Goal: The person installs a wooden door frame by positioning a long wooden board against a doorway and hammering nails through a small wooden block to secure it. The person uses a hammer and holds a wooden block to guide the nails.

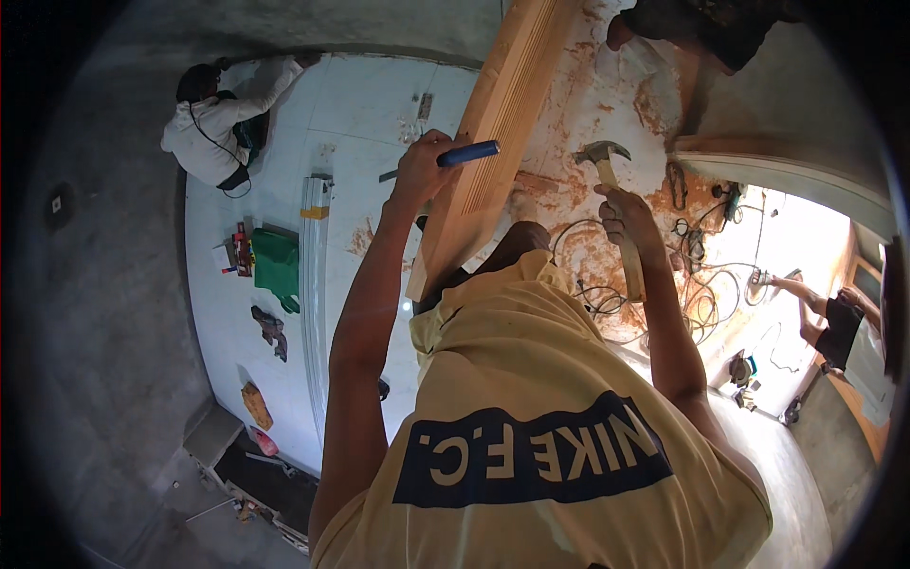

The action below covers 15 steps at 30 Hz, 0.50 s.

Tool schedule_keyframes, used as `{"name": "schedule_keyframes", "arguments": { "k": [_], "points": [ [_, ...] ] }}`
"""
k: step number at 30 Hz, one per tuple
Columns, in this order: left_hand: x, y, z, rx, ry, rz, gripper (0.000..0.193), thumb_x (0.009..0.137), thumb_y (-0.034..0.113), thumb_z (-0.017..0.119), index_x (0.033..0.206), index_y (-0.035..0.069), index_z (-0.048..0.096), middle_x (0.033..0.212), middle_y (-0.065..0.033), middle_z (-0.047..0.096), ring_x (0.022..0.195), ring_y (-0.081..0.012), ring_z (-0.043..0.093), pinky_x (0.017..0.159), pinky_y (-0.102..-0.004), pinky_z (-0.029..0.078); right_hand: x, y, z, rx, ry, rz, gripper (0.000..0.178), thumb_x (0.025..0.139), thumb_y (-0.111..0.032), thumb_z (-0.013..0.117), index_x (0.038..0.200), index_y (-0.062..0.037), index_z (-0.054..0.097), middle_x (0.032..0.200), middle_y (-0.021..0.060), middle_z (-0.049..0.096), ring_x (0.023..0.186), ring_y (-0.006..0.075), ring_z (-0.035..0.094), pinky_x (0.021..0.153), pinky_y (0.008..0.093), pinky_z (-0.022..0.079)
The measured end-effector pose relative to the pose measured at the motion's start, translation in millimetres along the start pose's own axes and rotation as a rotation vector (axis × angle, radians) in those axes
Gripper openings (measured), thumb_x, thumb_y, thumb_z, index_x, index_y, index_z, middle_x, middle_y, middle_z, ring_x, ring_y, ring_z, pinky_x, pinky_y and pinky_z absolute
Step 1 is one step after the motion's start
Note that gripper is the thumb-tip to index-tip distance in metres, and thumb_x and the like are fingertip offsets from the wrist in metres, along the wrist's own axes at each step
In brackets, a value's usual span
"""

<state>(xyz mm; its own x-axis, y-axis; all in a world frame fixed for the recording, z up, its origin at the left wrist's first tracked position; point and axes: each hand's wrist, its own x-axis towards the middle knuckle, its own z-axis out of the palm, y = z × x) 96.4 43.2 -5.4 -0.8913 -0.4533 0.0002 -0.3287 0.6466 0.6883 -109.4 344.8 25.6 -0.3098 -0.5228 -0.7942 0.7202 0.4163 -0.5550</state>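
A long wooden beam (493, 123) with grooves along its face slants from the top of the view down to my legs. At its left side my left hand (425, 173) is closed round a blue-handled tool that looks like a chisel (471, 153). The blue handle sticks out to the right over the beam, and a thin dark blade shows left of the fist. To the right of the beam, my right hand (626, 216) grips a claw hammer (605, 152) by its wooden handle. The metal head is up and apart from the blue handle.
A person (213, 128) crouches at the far left by the wall. Long metal profiles (315, 284), a green cloth (276, 270) and a yellow object (256, 406) lie on the tiles. Cables (706, 294) tangle at right, near another person (839, 327). Someone's dark clothing (706, 28) shows top right.
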Motion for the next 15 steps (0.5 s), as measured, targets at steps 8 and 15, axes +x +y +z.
{"name": "schedule_keyframes", "arguments": {
  "k": [8,15],
  "points": [
    [-1,-2,14,0.031,0.083,-0.027,0.027,0.080,0.008,0.072,0.106,0.008,0.072,0.092,-0.0112,0.065,0.083,-0.0320,0.066,0.077,-0.0404,0.053,-6,4,-7,0.015,0.008,-0.004,0.033,0.098,-0.029,0.054,0.121,-0.0064,0.054,0.066,-0.0067,0.041,0.046,0.0020,0.034,0.038,0.0191,0.028],
    [-23,-6,24,-0.024,0.252,0.016,0.021,0.083,0.008,0.068,0.103,0.002,0.068,0.092,-0.0150,0.064,0.080,-0.0349,0.065,0.071,-0.0432,0.051,-1,13,-37,-0.004,0.028,-0.010,0.029,0.098,-0.028,0.052,0.117,-0.0063,0.057,0.066,-0.0054,0.043,0.047,0.0037,0.036,0.039,0.0212,0.030]
  ]
}}
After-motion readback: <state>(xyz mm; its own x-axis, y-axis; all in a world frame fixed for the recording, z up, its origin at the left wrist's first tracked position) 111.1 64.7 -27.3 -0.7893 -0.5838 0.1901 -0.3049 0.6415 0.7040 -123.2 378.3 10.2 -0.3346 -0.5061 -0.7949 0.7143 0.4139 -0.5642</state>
